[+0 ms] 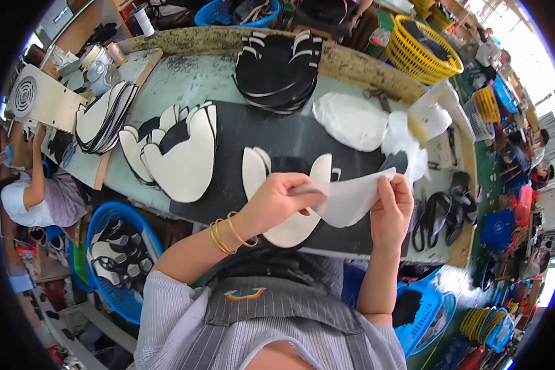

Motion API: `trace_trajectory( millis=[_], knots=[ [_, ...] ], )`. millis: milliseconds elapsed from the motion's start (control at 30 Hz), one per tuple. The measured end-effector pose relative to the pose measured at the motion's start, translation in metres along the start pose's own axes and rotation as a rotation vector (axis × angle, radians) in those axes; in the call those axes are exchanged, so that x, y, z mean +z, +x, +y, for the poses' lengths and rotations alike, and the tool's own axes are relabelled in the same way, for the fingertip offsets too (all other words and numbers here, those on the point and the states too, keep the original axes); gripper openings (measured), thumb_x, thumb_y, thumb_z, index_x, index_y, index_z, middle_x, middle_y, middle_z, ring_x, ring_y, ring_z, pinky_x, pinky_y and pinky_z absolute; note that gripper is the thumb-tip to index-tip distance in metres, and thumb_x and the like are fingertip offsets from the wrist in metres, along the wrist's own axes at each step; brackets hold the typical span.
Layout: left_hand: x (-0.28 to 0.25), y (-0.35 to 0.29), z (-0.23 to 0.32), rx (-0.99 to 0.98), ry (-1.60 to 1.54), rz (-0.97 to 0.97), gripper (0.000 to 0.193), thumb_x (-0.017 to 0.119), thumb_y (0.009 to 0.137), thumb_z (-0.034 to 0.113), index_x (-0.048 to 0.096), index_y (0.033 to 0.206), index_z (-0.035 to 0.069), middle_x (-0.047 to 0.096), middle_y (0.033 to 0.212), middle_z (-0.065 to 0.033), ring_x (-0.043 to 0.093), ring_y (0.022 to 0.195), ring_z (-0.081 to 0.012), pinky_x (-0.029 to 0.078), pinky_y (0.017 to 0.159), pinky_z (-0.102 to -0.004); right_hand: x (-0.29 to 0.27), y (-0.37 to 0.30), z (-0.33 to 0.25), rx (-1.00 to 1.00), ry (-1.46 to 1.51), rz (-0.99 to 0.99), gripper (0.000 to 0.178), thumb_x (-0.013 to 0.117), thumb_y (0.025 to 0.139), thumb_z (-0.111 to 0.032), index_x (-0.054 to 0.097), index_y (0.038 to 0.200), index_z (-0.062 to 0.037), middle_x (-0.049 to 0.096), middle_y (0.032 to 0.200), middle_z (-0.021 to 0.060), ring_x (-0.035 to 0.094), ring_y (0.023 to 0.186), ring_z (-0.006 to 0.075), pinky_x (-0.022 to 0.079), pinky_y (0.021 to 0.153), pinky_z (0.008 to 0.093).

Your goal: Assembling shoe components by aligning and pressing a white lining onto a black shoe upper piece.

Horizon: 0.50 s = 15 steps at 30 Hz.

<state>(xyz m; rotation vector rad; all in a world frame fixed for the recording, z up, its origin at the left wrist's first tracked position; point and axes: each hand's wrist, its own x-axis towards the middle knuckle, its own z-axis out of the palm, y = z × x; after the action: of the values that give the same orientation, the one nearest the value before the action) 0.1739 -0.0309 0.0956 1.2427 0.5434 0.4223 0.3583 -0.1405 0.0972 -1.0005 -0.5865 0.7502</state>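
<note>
Between both hands stretches a thin, translucent white sheet, lifted above the table. My left hand pinches its left end, thumb over fingers, and gold bangles circle that wrist. The sheet's upper right corner is gripped by my right hand between thumb and fingers. Partly hidden beneath them, a white U-shaped cut piece, like a shoe upper, lies on the black mat. To its left overlap several similar white pieces with black parts. A stack of black pieces with white strips sits at the far side.
A pile of white sheets and crumpled white film lie right of the mat. Scissors rest at the table's right. A blue basket of cut pieces stands left. A co-worker sits beyond it; a yellow basket stands far right.
</note>
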Motion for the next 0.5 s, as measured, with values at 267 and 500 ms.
trace_trajectory(
  millis=[267, 500],
  knots=[
    [0.002, -0.026, -0.024, 0.147, -0.207, 0.332, 0.020, 0.051, 0.095, 0.011, 0.064, 0.105, 0.000, 0.066, 0.093, -0.0051, 0.063, 0.078, -0.0109, 0.052, 0.070, -0.0243, 0.011, -0.026, 0.029, -0.554, -0.843, 0.251, 0.008, 0.063, 0.085, 0.000, 0.059, 0.093, -0.0003, 0.057, 0.089, 0.0029, 0.051, 0.073, 0.0072, 0.043, 0.065, 0.0205],
    [0.023, -0.039, -0.019, 0.228, -0.212, 0.311, 0.019, 0.058, 0.091, 0.007, 0.062, 0.107, -0.003, 0.066, 0.090, -0.0064, 0.063, 0.079, -0.0109, 0.052, 0.072, -0.0241, 0.064, -0.042, 0.018, -0.871, -1.210, -0.350, 0.034, 0.066, 0.065, 0.004, 0.064, 0.099, 0.0025, 0.059, 0.089, 0.0101, 0.058, 0.075, 0.0236, 0.050, 0.062, 0.0321]
  ],
)
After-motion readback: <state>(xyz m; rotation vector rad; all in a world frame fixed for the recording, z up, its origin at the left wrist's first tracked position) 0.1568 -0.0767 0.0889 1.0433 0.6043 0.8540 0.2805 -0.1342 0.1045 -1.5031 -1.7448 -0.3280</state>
